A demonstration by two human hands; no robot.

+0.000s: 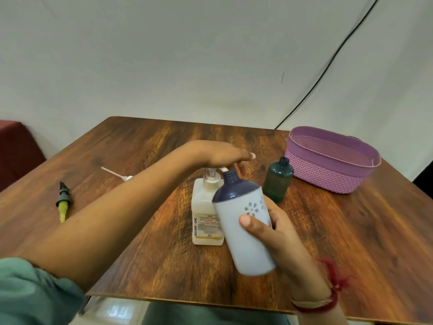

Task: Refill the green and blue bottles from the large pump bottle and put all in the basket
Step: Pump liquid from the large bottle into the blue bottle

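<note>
The right hand [276, 228] grips the blue bottle [243, 221], tilted with its open neck under the spout of the large pump bottle [207, 214]. The left hand [218, 154] lies flat on the pump head. If the neck drifts, liquid would likely spill onto the surface [351, 242].

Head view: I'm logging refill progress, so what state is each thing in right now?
Blue bottle: uncapped, tilted, held by right hand.
Pump bottle: upright, left hand on pump.
Green bottle: uncapped, upright on table.
Basket: empty.
White pump: lying loose.
Spray cap: lying loose.
</note>
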